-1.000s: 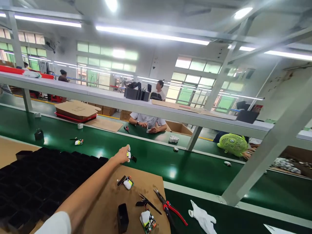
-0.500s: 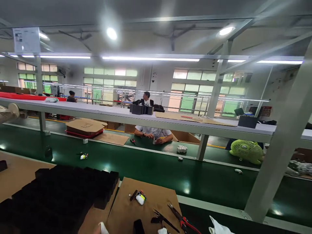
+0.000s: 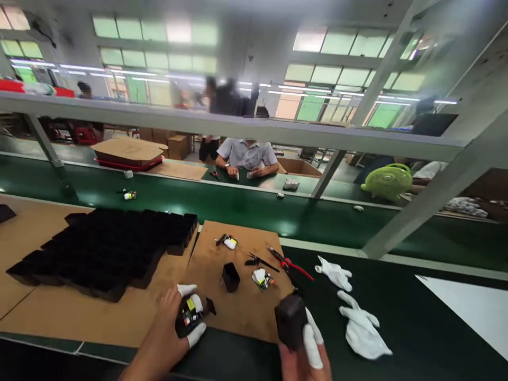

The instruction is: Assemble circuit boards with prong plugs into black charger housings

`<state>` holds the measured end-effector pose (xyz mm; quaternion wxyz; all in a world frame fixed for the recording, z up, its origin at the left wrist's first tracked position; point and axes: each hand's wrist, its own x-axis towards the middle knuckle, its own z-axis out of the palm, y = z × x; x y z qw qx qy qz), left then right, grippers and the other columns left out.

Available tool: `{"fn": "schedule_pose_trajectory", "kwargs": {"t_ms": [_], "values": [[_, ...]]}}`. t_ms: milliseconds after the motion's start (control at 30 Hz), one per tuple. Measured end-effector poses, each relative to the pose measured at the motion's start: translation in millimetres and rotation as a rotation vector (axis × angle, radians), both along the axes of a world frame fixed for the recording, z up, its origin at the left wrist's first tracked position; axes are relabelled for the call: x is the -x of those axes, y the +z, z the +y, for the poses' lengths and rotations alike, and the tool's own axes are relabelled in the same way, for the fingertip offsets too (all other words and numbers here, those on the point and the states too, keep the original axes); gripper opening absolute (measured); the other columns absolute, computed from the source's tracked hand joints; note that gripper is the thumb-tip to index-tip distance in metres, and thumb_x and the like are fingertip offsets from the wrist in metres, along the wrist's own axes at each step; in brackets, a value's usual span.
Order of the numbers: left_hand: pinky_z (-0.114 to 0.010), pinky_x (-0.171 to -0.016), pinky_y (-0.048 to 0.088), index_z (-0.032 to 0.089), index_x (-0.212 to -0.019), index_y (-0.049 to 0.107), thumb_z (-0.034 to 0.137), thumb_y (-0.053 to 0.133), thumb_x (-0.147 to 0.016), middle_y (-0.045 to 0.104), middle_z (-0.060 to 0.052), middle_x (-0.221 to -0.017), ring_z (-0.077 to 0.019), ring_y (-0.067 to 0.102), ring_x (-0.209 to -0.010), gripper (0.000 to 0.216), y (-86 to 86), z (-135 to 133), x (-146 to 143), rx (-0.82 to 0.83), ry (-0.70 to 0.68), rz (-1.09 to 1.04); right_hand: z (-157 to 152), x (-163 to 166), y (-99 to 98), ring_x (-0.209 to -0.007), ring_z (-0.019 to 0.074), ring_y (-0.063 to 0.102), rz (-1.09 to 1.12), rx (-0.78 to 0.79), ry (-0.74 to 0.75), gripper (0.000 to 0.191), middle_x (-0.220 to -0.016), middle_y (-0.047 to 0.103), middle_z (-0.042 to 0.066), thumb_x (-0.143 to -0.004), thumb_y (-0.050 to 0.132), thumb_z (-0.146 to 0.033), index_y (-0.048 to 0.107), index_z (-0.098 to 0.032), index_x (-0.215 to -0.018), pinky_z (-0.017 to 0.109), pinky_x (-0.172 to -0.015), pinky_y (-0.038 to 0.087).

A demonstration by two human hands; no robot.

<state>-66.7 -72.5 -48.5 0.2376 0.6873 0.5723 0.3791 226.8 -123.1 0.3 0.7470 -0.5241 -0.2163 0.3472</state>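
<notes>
Brown cardboard (image 3: 238,312) covers part of the near bench, and a green belt (image 3: 206,203) runs across beyond the fingers of both hands. Gripped between the white-covered fingertips of the left hand (image 3: 169,320) is a circuit board (image 3: 192,311): it carries a yellow block, a bulky white patch and small red and pale components, and a flat black piece (image 3: 210,307) juts out to the right of those fingertips. The right hand (image 3: 307,349) grasps a black box (image 3: 291,320), dull and straight-sided, its white-covered fingers laid along the right flank. Ahead of the fingers, between the hands, stands an open black case (image 3: 231,278); red-handled pliers (image 3: 291,264) lie beyond the right fingers.

Dark material behind the board merges with the left palm's shadow, so its outline cannot be told. The box hides part of the right hand, which the lower edge also crops. Beyond the left fingers, rows of black boxes (image 3: 119,243) blend into one dark mass, single units hard to separate.
</notes>
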Motion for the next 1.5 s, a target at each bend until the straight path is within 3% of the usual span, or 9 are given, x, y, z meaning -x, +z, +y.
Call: {"fn": "schedule_pose_trajectory", "kwargs": {"t_ms": [167, 367, 667, 767, 933, 1033, 1167, 1367, 1500], "values": [[-0.066, -0.12, 0.058, 0.029, -0.146, 0.064, 0.055, 0.076, -0.099, 0.073, -0.014, -0.144, -0.0419, 0.069, -0.14, 0.055, 28.7, -8, 3, -0.001, -0.033, 0.012, 7, 49, 24.8, -0.119, 0.0202, 0.086, 0.565, 0.013, 0.217, 0.04, -0.134, 0.09, 0.002, -0.092, 0.097, -0.052, 0.088, -0.033, -0.127, 0.032, -0.095, 0.075], [-0.056, -0.115, 0.058, 0.03, -0.142, 0.066, 0.05, 0.074, -0.103, 0.074, -0.01, -0.134, -0.0361, 0.07, -0.13, 0.045, 35.2, -11, 6, -0.034, -0.055, 0.047, 3, 60, 30.8, -0.129, 0.0199, 0.084, 0.651, 0.033, 0.285, 0.029, -0.144, 0.086, 0.006, -0.1, 0.092, -0.041, 0.088, -0.03, -0.127, 0.032, -0.103, 0.073], [-0.05, -0.105, 0.059, 0.031, -0.143, 0.066, 0.052, 0.073, -0.104, 0.073, -0.008, -0.128, -0.0343, 0.07, -0.121, 0.045, 38.6, -11, 8, -0.064, -0.079, 0.089, -1, 35, 41.3, -0.113, 0.0162, 0.088, 0.626, 0.082, 0.254, 0.025, -0.132, 0.09, 0.005, -0.101, 0.09, -0.035, 0.088, -0.03, -0.125, 0.028, -0.095, 0.074], [-0.05, -0.104, 0.058, 0.03, -0.14, 0.066, 0.053, 0.073, -0.104, 0.073, -0.007, -0.125, -0.0344, 0.07, -0.118, 0.043, 37.4, -11, 9, -0.078, -0.087, 0.095, -7, 41, 46.8, -0.118, 0.0188, 0.087, 0.478, 0.095, 0.193, 0.03, -0.134, 0.089, 0.005, -0.1, 0.09, -0.043, 0.087, -0.03, -0.127, 0.032, -0.095, 0.074], [-0.051, -0.105, 0.058, 0.029, -0.14, 0.067, 0.053, 0.075, -0.104, 0.073, -0.008, -0.126, -0.0346, 0.069, -0.121, 0.044, 39.4, -11, 10, -0.071, -0.096, 0.091, -20, 29, 45.3, -0.109, 0.0213, 0.084, -0.315, -0.118, -0.247, 0.03, -0.12, 0.089, 0.004, -0.088, 0.101, -0.033, 0.089, -0.03, -0.115, 0.041, -0.103, 0.071], [-0.05, -0.104, 0.059, 0.028, -0.137, 0.068, 0.054, 0.074, -0.103, 0.074, -0.008, -0.126, -0.0346, 0.07, -0.12, 0.043, 41.2, -12, 8, -0.05, -0.078, 0.085, -27, 5, 35.0, -0.103, 0.0261, 0.083, -0.686, -0.126, -0.158, 0.025, -0.11, 0.089, 0.007, -0.08, 0.104, -0.022, 0.092, -0.029, -0.1, 0.049, -0.104, 0.07], [-0.051, -0.105, 0.059, 0.029, -0.141, 0.068, 0.054, 0.073, -0.103, 0.075, -0.009, -0.127, -0.0356, 0.07, -0.121, 0.046, 41.5, -11, 9, -0.038, -0.083, 0.097, -35, -25, 21.9, -0.11, 0.0287, 0.083, -0.882, -0.083, -0.228, 0.024, -0.116, 0.088, 0.009, -0.088, 0.097, -0.024, 0.093, -0.028, -0.112, 0.053, -0.107, 0.068], [-0.052, -0.106, 0.058, 0.029, -0.142, 0.068, 0.054, 0.074, -0.103, 0.074, -0.009, -0.128, -0.0367, 0.069, -0.123, 0.047, 41.1, -11, 11, -0.05, -0.1, 0.138, -37, -34, 11.0, -0.114, 0.0269, 0.079, -0.471, 0.054, -0.177, 0.035, -0.115, 0.087, 0.01, -0.074, 0.109, -0.031, 0.092, -0.023, -0.103, 0.051, -0.12, 0.06], [-0.055, -0.11, 0.056, 0.028, -0.139, 0.067, 0.056, 0.072, -0.104, 0.073, -0.011, -0.132, -0.0385, 0.067, -0.128, 0.046, 39.4, -12, 12, -0.057, -0.094, 0.15, -29, -37, 15.3, -0.111, 0.0201, 0.081, -0.151, 0.092, -0.167, 0.042, -0.125, 0.087, 0.005, -0.088, 0.098, -0.051, 0.087, -0.03, -0.123, 0.041, -0.107, 0.068]]}}
